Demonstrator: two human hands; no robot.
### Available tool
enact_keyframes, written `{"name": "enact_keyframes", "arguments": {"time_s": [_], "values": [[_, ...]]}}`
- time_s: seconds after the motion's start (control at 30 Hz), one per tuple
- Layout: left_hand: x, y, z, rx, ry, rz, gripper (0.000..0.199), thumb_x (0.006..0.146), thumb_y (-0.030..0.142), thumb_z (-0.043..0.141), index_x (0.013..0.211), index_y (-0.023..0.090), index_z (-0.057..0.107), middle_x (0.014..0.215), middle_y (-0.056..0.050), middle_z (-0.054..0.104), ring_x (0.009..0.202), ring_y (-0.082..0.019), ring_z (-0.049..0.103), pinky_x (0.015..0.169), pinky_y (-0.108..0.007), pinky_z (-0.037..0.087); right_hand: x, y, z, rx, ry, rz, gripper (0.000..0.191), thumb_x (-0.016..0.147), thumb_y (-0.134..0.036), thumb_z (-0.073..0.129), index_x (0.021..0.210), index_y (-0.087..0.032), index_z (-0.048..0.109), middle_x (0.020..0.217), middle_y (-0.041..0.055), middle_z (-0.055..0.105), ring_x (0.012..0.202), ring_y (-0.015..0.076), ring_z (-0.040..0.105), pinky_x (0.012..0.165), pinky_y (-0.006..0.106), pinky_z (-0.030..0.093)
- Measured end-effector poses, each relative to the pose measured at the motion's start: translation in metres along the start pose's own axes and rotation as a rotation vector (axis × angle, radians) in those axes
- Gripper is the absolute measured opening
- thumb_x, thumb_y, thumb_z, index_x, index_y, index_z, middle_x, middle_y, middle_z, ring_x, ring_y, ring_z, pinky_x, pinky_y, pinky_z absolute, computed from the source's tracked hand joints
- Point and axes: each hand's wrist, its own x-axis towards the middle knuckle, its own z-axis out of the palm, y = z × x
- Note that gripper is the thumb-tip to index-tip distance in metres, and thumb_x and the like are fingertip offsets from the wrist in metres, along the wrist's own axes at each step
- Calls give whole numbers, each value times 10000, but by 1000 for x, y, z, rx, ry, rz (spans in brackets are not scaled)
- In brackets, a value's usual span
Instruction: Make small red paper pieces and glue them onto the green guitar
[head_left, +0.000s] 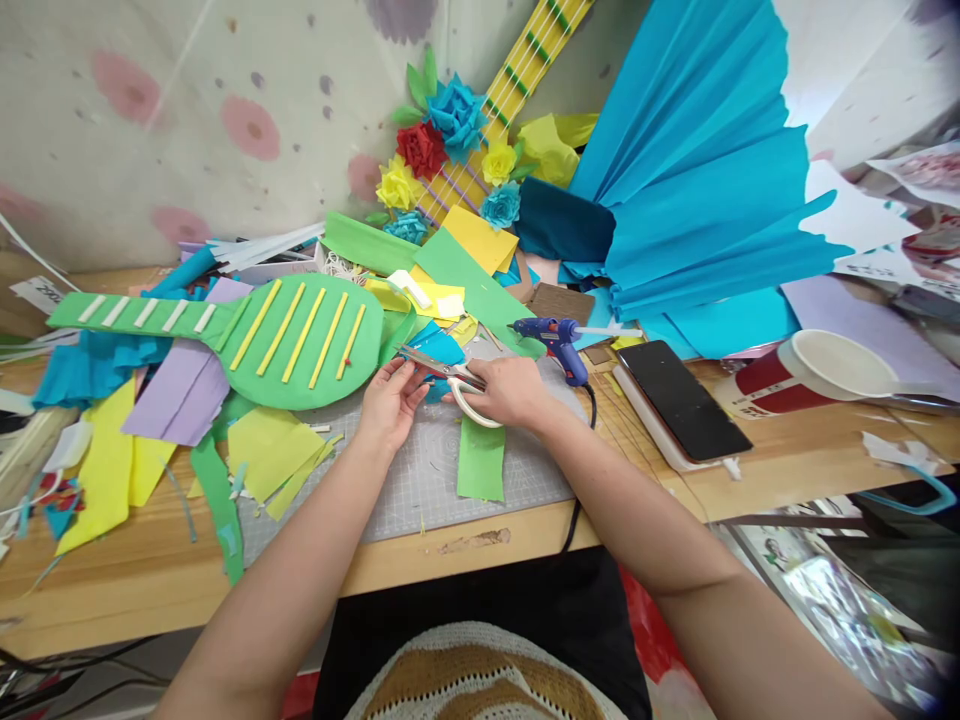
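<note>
My right hand (pixel 506 390) is closed round the white handles of a pair of scissors (pixel 466 402), whose metal blades point left. Next to the blade tips, my left hand (pixel 391 405) has its fingers pinched together at the edge of a small piece of blue crepe paper (pixel 437 342). The blades lie across this paper. Below the scissors, a green paper strip (pixel 481 465) rests on the grey cutting mat (pixel 420 490). Left of my left hand lies a green lute-shaped paper craft (pixel 300 345) with yellow strips across its body.
A blue hot glue gun (pixel 555 340) lies right of my hands, its cord running off the table edge. Beyond it are a black phone (pixel 684 400) and a red-and-white paper cup (pixel 802 370). Paper flowers (pixel 421 150) and a large blue crepe sheet (pixel 705 170) stand behind.
</note>
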Motion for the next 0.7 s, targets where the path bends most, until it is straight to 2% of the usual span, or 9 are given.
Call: {"name": "enact_keyframes", "arguments": {"time_s": [0.1,0.2,0.37,0.53,0.7], "values": [[2,-2,-2,26,-13,59,149,736,88,610,808,159,500,746,0,669,713,-106,672,487,-126,489,2,0,1,34,-1,49,601,776,-713,314,826,-206,633,790,75,690,746,212,618,578,271,298],[3,-5,-4,91,-34,183,228,696,115,653,818,168,468,773,-3,661,813,-152,678,510,-149,511,4,1,4,40,13,168,555,820,-652,306,873,-194,615,829,88,690,773,218,624,605,277,337],[1,-11,-5,259,-111,301,324,646,169,689,854,172,441,754,-1,633,812,-214,682,492,-224,540,8,6,9,16,30,347,428,826,-536,408,997,-169,544,926,119,671,825,251,627,661,307,404],[1,-15,-5,322,-169,315,351,617,182,691,852,173,432,768,-11,634,809,-219,680,522,-260,556,7,10,12,46,67,361,408,799,-477,475,1062,-165,486,1018,120,630,876,249,607,683,320,432],[2,-12,-6,327,-149,321,347,595,175,692,835,175,442,763,-6,624,781,-194,677,493,-228,535,6,13,11,30,39,306,370,771,-457,518,995,-164,542,1029,133,615,966,261,558,744,330,425]]}}
